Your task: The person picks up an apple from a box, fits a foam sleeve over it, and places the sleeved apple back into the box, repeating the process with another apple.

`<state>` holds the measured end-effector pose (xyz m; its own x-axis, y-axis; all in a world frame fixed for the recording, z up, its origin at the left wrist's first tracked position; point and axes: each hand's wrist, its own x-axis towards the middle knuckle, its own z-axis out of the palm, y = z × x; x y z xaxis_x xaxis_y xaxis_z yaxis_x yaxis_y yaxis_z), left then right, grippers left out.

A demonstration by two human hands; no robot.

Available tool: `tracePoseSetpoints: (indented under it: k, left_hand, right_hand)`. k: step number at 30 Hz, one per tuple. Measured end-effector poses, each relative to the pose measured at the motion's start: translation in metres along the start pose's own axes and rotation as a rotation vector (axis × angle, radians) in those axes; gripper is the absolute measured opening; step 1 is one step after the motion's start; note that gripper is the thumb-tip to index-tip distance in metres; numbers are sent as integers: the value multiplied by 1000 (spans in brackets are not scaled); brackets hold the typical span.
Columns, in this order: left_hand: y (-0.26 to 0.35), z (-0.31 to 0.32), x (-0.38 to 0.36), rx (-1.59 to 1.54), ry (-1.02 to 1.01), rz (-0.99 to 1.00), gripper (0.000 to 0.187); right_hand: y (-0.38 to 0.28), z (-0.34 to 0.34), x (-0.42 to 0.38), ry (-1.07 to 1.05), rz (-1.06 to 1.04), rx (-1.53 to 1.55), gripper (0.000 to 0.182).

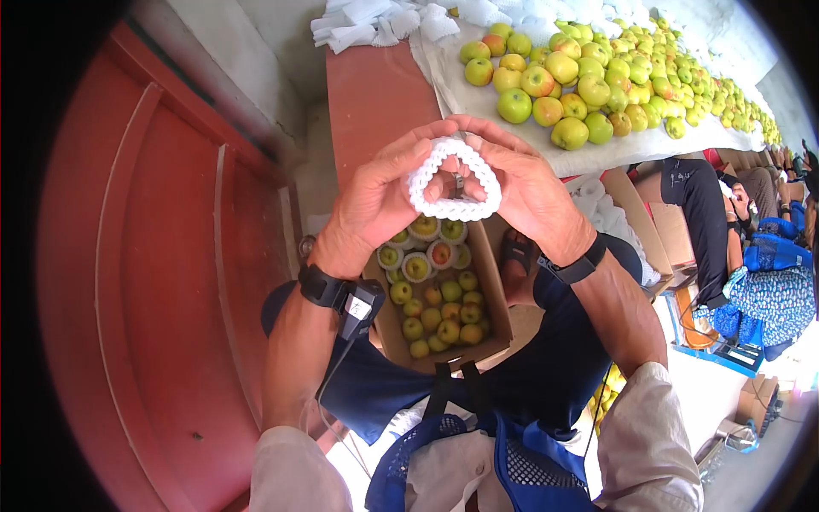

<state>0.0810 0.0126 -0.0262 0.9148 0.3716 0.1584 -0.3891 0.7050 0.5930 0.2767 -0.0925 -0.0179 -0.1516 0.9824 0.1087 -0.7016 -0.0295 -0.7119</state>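
Observation:
A white foam fruit net (461,210) is spread into a rounded triangle between my two hands, its opening facing me. My left hand (374,194) grips its left side with bent fingers. On the other side, my right hand (533,194) grips it too, and fingertips show through the opening. No apple is visible inside the net. Below my hands, between my knees, stands a cardboard box (502,317). Loose green-yellow apples (448,331) fill its near part, while several apples in white foam nets (416,268) lie farther in, partly hidden by my hands.
Many apples (561,68) lie on a white cloth over a red table (367,94). A pile of foam nets (367,21) sits at its back. A red door (171,256) borders the left. Other people (699,213) sit at the right beside cardboard boxes (636,213).

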Motion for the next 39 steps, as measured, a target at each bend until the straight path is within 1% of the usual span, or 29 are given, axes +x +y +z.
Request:
tracePoseSetpoints:
  k: [2,3,5,6,8,9,11,12,14,15,17,18,20,21,23,24,26,27,29,30,32,34,36,37,38,39]
  left_hand:
    - [-1,3,0,109,36,35,49]
    - [-1,2,1,109,36,35,49]
    - [-1,-1,1,58,138,106,50]
    - [0,-2,0,58,138,105,50]
    - [1,-1,-2,28,106,110,51]
    - [1,0,-2,28,105,109,51]
    - [2,8,0,47,-9,32,51]
    - [1,9,1,46,-9,31,51]
    - [-1,12,2,45,12,71,50]
    - [0,9,2,45,12,71,50]
    - [3,3,1,67,163,135,50]
    - [2,2,0,67,164,136,50]
    - [4,7,-2,150,258,167,50]
    - [3,8,-2,151,259,170,50]
    - [2,10,-2,257,329,194,45]
    - [2,12,-2,259,333,200,45]
    - [3,14,-2,298,363,198,50]
    - [3,16,-2,297,368,201,50]
    - [4,20,-1,338,374,224,50]
    - [4,18,-1,329,380,218,50]
    - [5,12,2,389,298,292,50]
    - [6,12,2,363,314,277,49]
    - [4,16,3,396,312,297,48]
    - [3,16,3,423,309,301,48]
    - [1,22,4,407,323,285,48]
    - [-3,29,6,424,315,309,45]
  right_hand:
    - [-1,6,1,64,36,-14,44]
    - [-1,9,3,64,36,-14,44]
    - [-1,15,5,147,25,8,40]
    - [0,12,4,147,25,9,40]
    - [1,4,5,69,20,23,40]
    - [1,2,4,70,19,24,40]
    - [-1,1,4,38,18,34,39]
    - [0,3,4,39,18,35,39]
    - [0,11,4,178,-8,-54,40]
    - [0,11,3,178,-8,-54,40]
    - [0,9,1,303,-23,-261,40]
    - [0,7,1,302,-22,-261,40]
    - [1,5,1,484,-106,-473,40]
    - [0,6,0,481,-105,-474,40]
    - [-5,16,-4,572,-159,-625,38]
    - [-7,20,-5,564,-157,-626,38]
    - [-11,26,-5,424,-185,-796,35]
    - [-11,28,-3,419,-181,-795,35]
    - [-9,31,-1,414,-228,-916,31]
    - [-10,32,0,419,-217,-914,31]
    - [-17,34,3,519,-459,-1100,28]
    - [-31,42,2,499,-382,-1142,29]
    - [-29,45,0,445,-274,-1200,33]
    - [-20,42,1,389,-298,-1201,35]
    - [-14,43,0,398,-272,-1195,35]
    - [-9,46,-2,407,-246,-1240,36]
